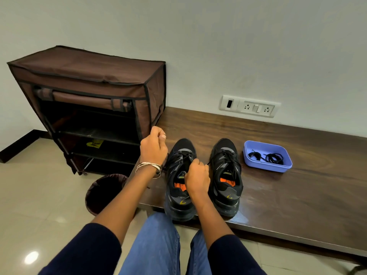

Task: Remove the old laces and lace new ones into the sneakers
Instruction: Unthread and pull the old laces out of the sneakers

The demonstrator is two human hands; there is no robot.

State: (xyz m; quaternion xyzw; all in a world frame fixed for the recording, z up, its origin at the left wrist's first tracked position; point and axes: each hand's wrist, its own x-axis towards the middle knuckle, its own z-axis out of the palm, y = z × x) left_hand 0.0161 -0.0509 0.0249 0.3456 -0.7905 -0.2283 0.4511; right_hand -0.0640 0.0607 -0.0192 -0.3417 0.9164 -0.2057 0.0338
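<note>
Two black sneakers stand side by side on a dark wooden bench (297,191), toes toward the wall. The left sneaker (179,197) has a black lace partly loosened. My right hand (196,177) rests over its tongue and pinches the lace near the top eyelets. My left hand (154,147) is raised to the left of that shoe, fingers curled round a strand of the same lace. The right sneaker (226,175) is fully laced. A blue tray (286,167) to its right holds coiled black laces (275,158).
A brown fabric shoe rack (89,92) stands open on the tiled floor to the left. A dark waste bin (103,192) sits beside the bench end. A white socket panel (250,106) is on the wall behind. My knees in jeans are below the bench edge.
</note>
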